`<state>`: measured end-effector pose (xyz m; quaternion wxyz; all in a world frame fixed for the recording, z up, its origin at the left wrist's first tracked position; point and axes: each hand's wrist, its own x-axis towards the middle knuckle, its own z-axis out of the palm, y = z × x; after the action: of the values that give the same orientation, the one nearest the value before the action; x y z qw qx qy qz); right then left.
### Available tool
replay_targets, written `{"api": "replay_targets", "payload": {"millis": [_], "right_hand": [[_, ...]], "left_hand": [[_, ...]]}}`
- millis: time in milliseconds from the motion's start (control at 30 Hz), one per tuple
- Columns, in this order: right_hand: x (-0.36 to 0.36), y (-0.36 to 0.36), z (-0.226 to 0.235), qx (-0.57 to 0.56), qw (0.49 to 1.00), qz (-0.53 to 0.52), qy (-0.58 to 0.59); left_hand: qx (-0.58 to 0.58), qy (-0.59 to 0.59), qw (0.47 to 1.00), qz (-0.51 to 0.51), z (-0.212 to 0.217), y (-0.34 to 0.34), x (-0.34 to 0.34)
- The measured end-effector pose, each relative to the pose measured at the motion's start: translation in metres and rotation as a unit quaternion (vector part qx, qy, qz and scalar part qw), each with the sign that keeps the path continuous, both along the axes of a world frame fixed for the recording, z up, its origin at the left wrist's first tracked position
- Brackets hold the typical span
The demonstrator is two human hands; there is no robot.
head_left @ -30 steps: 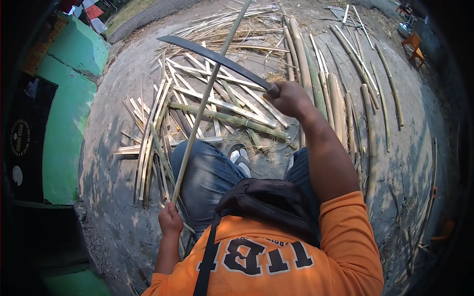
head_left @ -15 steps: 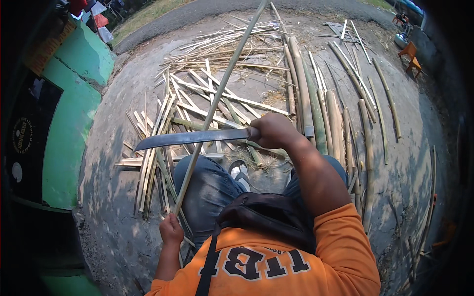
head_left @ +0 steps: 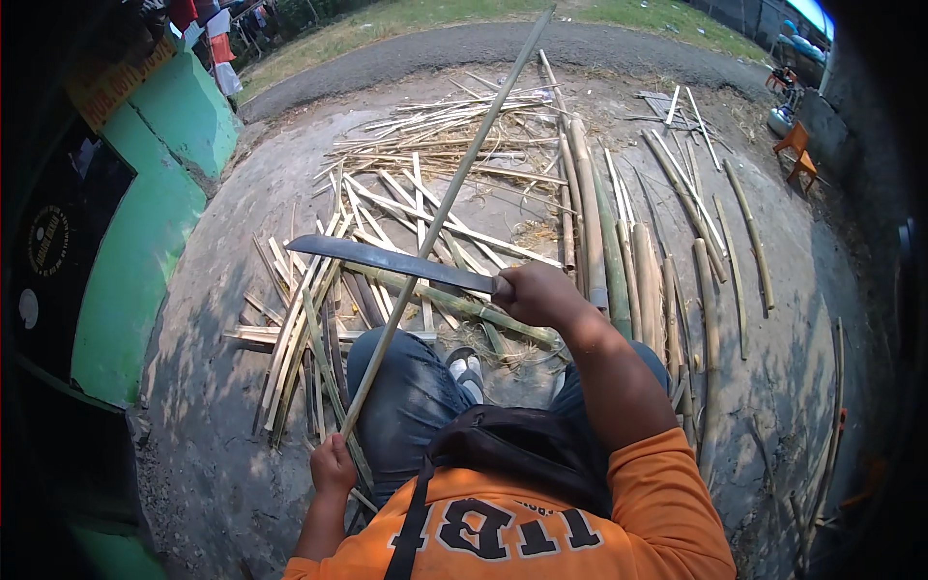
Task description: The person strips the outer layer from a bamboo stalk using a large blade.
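My right hand (head_left: 543, 293) grips the handle of a machete (head_left: 401, 264), whose long blade points left and crosses a bamboo strip (head_left: 462, 172). The blade's tip sits above the split pieces on the ground. Closed round the strip's lower end is my left hand (head_left: 333, 466), beside my left knee. From there the long thin strip slants up and away to the right. Where the two cross, I cannot tell whether blade and strip touch.
Split bamboo pieces (head_left: 290, 338) lie heaped at left, with more strips (head_left: 454, 124) further ahead. Whole bamboo poles (head_left: 592, 227) lie lengthwise at right. A green wall (head_left: 145, 261) borders the left side. Orange chairs (head_left: 795, 140) stand at far right; a paved road (head_left: 425, 56) crosses beyond.
The machete's tip has risen, so the blade now slopes down toward my right hand. That hand is slightly lower. My left hand still holds the strip; the view has tilted up a little.
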<state>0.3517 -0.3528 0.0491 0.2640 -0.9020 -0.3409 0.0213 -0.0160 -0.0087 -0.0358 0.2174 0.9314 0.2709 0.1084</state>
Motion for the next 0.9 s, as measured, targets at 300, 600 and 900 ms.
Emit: {"api": "replay_targets", "payload": {"millis": [300, 600, 900], "right_hand": [[0.012, -0.015, 0.015, -0.018, 0.998, -0.06, 0.014], [0.01, -0.022, 0.009, 0.122, 0.987, -0.089, 0.057], [-0.028, 0.001, 0.016, -0.034, 0.99, 0.085, -0.109]], "left_hand": [[0.02, -0.018, 0.999, -0.021, 0.008, -0.001, -0.001], [0.01, -0.016, 1.0, 0.0, 0.016, -0.003, -0.011], [0.035, -0.009, 0.999, -0.001, 0.019, -0.01, -0.001]]}}
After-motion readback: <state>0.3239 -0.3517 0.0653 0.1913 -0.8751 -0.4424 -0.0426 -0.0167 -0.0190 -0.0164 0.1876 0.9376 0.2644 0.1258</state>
